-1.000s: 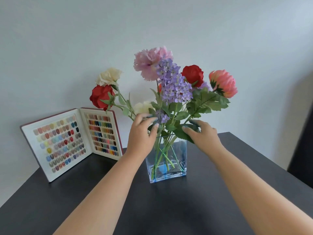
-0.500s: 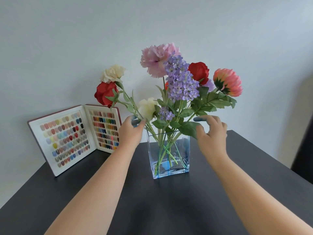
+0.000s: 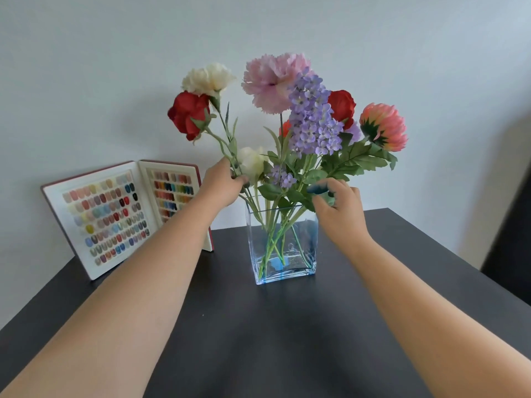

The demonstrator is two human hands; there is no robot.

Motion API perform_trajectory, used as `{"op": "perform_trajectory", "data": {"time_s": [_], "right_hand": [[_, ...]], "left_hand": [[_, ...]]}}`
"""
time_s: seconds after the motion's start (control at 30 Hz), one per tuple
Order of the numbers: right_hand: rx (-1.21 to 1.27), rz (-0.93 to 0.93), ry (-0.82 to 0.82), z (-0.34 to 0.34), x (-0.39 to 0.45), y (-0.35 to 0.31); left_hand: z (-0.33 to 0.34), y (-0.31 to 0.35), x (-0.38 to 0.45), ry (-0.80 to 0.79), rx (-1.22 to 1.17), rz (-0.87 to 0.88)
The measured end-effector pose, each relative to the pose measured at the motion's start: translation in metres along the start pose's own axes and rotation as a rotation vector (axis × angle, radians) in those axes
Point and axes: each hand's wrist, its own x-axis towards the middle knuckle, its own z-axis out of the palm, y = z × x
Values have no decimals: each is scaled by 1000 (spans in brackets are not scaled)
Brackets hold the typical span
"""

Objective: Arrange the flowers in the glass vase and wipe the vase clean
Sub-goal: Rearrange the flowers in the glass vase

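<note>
A: The fingers (image 3: 240, 179) of the left hand (image 3: 221, 185) are pinched narrow around the thin green stems (image 3: 227, 145) that carry the dark red rose (image 3: 189, 113) and the cream carnation (image 3: 207, 79), just above the rim on the left side. The right hand (image 3: 340, 214) is curled loosely among the green leaves (image 3: 356, 159) at the rim's right side; whether it grips a stem or only touches the foliage, I cannot tell.

B: And the vase?

A: The clear rectangular glass vase (image 3: 283, 248) stands upright on the dark matte table (image 3: 258, 340), about the middle, with all the stems crossing inside it. There is a blue tint near its base. Above it sit a large pink carnation (image 3: 273, 81), a purple lilac spike (image 3: 313, 116) and a coral dahlia (image 3: 383, 126) leaning right.

B: So which step is this?

A: Arranging, I judge. The flowers are all in; the hands are spreading and spacing the heads. Wiping looks not yet begun, and I see no cloth anywhere.

B: What does the next move need?

A: A light hold. The left pair leans well outward, so tilting it needs care that the narrow vase doesn't tip. The open nail-colour sample book (image 3: 120, 214) propped behind on the left stands close to that arm.
</note>
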Motion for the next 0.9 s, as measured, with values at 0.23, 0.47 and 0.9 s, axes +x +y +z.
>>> {"op": "perform_trajectory", "data": {"time_s": [0.23,0.47,0.9], "right_hand": [[-37,14,-49,8,3,3],[-146,33,-84,8,7,6],[-258,56,-16,27,26,9]], "left_hand": [[-12,10,10,-171,32,91],[-34,20,25,-270,-24,131],[0,16,-9,-195,-138,137]]}}
